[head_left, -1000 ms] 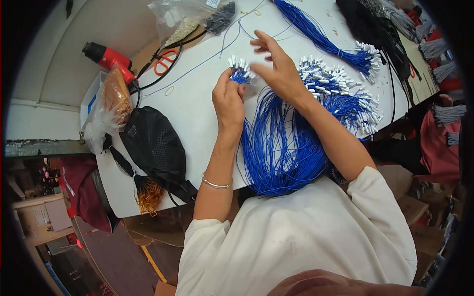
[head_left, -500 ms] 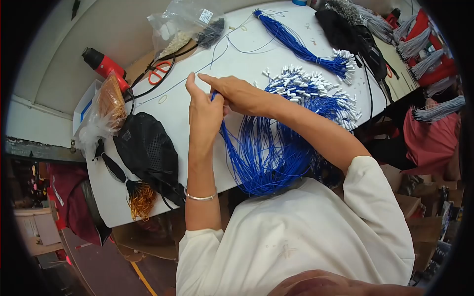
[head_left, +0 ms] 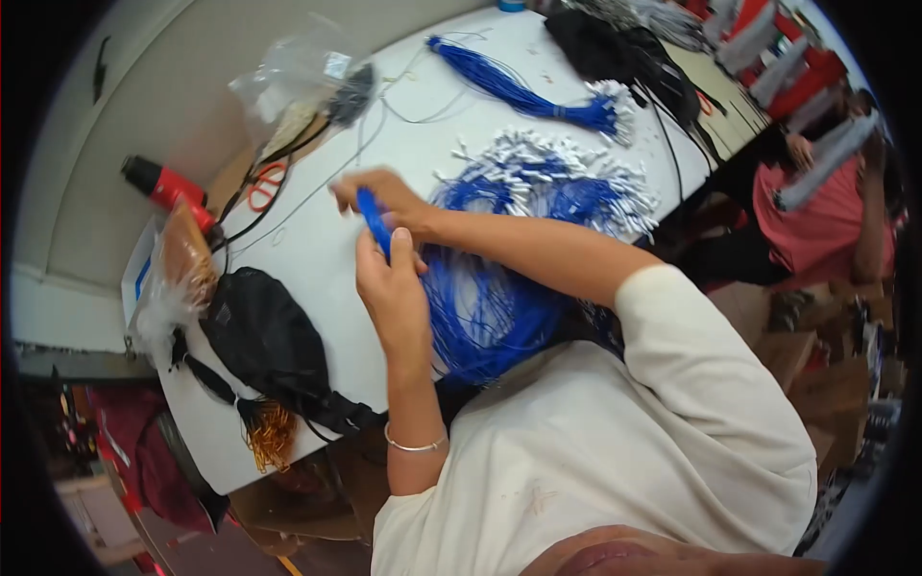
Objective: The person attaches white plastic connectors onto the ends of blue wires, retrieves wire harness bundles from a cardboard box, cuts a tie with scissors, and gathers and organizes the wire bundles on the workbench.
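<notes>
The left hand holds a blue wire bundle, which the blurred right hand seems to touch.

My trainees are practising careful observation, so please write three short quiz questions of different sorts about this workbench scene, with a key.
1. Multiple choice: what colour is the bundle held in the left hand?
(a) grey (b) blue (c) orange

2. True or false: the bracelet is on the left arm.

3. Fill in the missing colour: the heat gun is black and ____.

Key: 1 b; 2 true; 3 red
</notes>
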The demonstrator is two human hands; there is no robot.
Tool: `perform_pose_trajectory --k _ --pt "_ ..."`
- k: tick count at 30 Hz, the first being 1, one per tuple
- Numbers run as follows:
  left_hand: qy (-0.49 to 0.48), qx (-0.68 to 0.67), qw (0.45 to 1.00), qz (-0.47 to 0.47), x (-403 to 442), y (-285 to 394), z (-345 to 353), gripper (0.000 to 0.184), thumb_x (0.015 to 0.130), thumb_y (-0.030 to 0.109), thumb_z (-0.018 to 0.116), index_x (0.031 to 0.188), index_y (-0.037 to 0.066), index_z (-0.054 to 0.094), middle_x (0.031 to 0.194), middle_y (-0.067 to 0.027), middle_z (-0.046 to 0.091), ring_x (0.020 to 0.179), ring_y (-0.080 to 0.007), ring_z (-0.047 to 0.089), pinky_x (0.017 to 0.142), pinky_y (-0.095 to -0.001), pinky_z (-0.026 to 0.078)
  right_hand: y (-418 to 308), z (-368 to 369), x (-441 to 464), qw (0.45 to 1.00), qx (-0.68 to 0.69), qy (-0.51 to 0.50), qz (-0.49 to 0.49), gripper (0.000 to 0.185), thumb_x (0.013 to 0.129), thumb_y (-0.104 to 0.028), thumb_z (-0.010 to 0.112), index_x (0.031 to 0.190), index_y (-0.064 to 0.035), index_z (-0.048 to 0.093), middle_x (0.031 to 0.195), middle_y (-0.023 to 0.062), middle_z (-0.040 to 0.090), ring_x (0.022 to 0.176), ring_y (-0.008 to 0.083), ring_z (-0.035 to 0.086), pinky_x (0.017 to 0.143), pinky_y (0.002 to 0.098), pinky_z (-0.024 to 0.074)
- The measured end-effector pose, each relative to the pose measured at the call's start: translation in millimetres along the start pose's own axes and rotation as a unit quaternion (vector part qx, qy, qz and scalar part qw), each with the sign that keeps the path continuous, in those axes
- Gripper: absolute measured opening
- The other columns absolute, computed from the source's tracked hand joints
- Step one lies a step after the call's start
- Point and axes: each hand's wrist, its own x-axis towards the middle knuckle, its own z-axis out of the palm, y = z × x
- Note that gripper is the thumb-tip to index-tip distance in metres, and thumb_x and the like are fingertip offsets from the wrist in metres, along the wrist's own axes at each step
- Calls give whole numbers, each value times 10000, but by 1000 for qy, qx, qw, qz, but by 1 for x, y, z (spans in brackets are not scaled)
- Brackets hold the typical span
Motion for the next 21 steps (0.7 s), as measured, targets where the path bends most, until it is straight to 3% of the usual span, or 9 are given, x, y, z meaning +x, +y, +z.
perform_pose_trajectory --k 2,3,5,15,21 --pt "-18 -94 994 -52 7 -16 2 169 974 117 471 1094 37 559 764 -22 509 660 -85 467 616 -199 401 -2 1 3 992 -19 -58 107 481 959 -385 486 685 -10 611 672 38 614 647 143 520 697 270 431" --pt "-29 -92 994 -49 4 -12 3 169 974 117 471 1094 37 559 764 -22 509 660 -85 467 616 -199 401 -2 -2 6 993 -52 -93 60 479 963 -392 463 711 -10 605 681 37 611 648 162 524 692 289 433" --pt "23 -134 991 9 -1 -7 5 176 977 110 476 1115 27 547 770 -23 502 682 -81 470 635 -177 401 -33 1 13 1000 -11 -18 -18 460 970 -390 457 726 -27 599 676 39 605 638 178 528 693 292 432" --pt "8 -136 989 -58 2 -13 -1 148 968 70 483 1075 14 569 733 -1 486 641 -74 465 627 -183 417 11 -2 5 988 -127 -89 -1 447 984 -375 443 691 -54 547 660 41 596 598 220 513 641 333 426" --pt "24 -127 990 -53 4 -21 0 144 962 78 502 1064 12 579 711 8 475 620 -69 458 625 -178 421 20 4 5 984 -168 -46 -43 419 958 -351 482 668 -52 527 634 52 572 585 206 496 617 343 417"
